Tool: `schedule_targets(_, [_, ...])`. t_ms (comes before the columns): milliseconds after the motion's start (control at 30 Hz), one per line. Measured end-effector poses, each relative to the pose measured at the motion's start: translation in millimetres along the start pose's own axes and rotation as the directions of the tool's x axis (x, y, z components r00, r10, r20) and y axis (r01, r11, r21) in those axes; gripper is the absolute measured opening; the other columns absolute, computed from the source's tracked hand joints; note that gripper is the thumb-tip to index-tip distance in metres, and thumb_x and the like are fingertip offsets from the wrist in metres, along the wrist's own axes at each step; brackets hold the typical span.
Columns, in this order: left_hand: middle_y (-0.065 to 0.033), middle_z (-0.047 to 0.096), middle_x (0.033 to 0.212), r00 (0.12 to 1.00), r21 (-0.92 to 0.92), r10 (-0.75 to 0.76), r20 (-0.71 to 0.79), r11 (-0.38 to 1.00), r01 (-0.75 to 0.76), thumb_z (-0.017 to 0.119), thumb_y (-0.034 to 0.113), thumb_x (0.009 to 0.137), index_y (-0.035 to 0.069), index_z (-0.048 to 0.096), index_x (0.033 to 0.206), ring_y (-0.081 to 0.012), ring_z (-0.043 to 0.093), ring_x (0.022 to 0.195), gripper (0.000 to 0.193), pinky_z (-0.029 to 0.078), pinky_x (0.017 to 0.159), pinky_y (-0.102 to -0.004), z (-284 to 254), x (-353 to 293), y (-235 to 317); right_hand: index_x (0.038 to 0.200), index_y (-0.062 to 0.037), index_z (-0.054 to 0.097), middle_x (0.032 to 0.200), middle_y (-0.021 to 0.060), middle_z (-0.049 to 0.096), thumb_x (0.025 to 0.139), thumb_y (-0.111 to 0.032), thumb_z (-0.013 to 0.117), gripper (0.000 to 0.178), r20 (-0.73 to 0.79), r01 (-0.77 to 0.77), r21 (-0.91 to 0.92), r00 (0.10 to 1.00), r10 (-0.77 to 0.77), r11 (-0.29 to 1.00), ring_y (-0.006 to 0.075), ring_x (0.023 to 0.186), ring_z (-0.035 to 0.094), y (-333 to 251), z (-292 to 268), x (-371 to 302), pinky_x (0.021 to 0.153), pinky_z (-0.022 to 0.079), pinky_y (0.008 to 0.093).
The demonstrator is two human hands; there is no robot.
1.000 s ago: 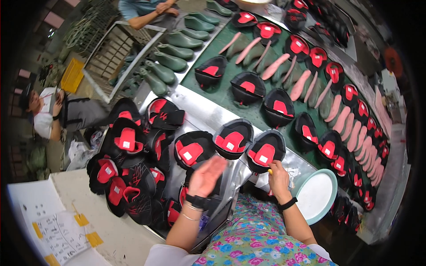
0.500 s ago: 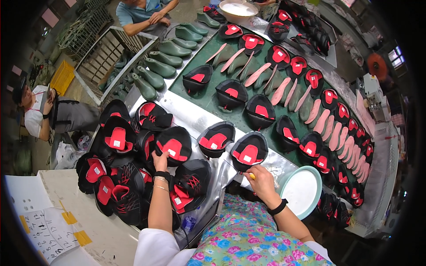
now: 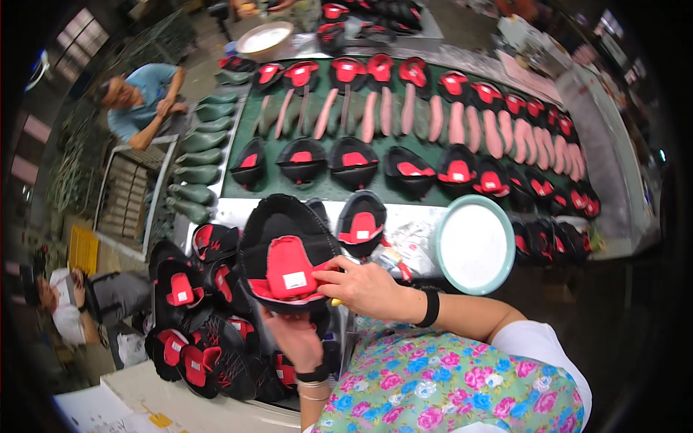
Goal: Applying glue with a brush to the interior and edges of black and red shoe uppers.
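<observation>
The left hand [image 3: 297,345] grips a black shoe upper [image 3: 285,249] from below, fingers closed on its lower edge, holding it up over the pile of black-and-red uppers [image 3: 195,317]. The right hand [image 3: 364,287] pinches the upper's red tongue [image 3: 289,265], thumb and fingers nearly together; something yellow under the palm is mostly hidden. Just beyond, another upper [image 3: 361,224] lies on the bench edge beside a round teal-rimmed dish [image 3: 474,244] holding a white surface. The conveyor belt [image 3: 404,155] behind carries rows of uppers and pink lasts.
</observation>
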State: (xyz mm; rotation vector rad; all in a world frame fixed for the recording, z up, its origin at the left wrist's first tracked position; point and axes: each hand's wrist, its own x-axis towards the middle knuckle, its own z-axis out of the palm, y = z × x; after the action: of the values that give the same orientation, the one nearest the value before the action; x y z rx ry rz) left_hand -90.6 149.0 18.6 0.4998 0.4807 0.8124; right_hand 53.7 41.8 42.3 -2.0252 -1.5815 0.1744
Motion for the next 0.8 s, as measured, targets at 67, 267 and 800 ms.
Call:
schedule_targets(67, [-0.0131,0.046,0.132,0.996,0.507,0.067,-0.057,0.862,-0.029,0.057,0.022,0.094,0.007,0.030,0.138,-0.0235,0.053,0.112,0.053,0.046,0.093,-0.0366,-39.8,4.7,7.9,0.094,-0.0114,0.066,0.115,0.0000,0.062,0.069,-0.012,0.070,0.025,-0.080,-0.028,0.102,0.996,0.036,0.994,0.0201,0.106,0.057,-1.1,-18.4,-12.1,0.059,0.056,0.0303])
schedule_targets(267, [-0.0131,0.044,0.135,0.806,0.885,-0.400,0.437,0.353,-0.305,0.061,0.018,0.089,0.004,0.014,0.147,-0.0220,0.052,0.115,0.076,0.043,0.097,-0.0362,-101.1,20.1,-5.1,0.099,-0.0092,0.066,0.119,-0.0015,0.063,0.072,-0.018,0.074,0.030,0.143,-0.082,0.431,0.989,0.021,0.898,0.0201,0.100,0.058,4.1,-36.3,-65.4,0.075,0.053,0.0336])
schedule_targets(800, [-0.0122,0.050,0.131,0.629,0.744,-0.760,0.165,0.514,0.426,0.066,0.008,0.084,0.002,0.034,0.139,-0.0233,0.053,0.115,0.064,0.043,0.097,-0.0345,-2.7,-30.6,-106.6,0.097,-0.0048,0.067,0.100,0.0114,0.065,0.088,-0.022,0.061,0.021,-0.601,-0.673,0.298,0.418,0.681,0.677,0.0295,0.098,0.055,52.5,-89.8,-276.1,0.084,0.046,0.0376])
